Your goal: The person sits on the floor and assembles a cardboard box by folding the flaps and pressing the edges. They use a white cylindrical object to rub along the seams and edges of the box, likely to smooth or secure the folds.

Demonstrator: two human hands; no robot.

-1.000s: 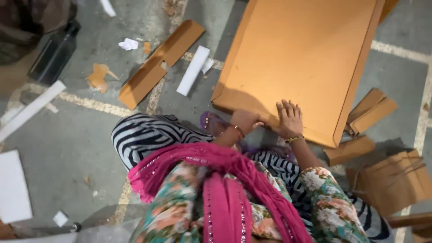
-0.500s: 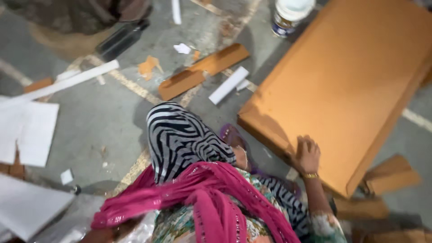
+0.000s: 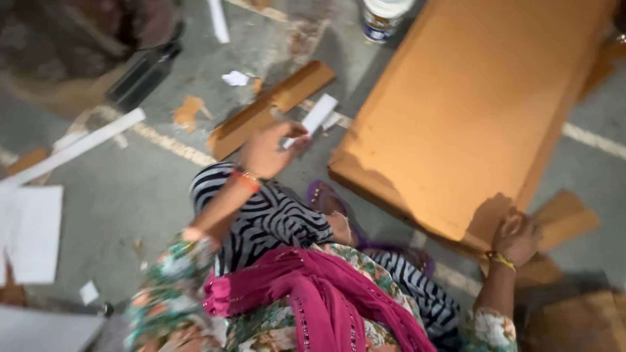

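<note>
Left hand (image 3: pixel 264 151) is raised over the floor (image 3: pixel 130 195), fingers closed on a white strip (image 3: pixel 313 118). Right hand (image 3: pixel 518 238) rests on the near corner of the brown panel (image 3: pixel 469 111); whether those fingers are closed cannot be told. Risk: with one hand steadying it, the panel could slide on floor scraps (image 3: pixel 267 111) and pinch fingers.
</note>
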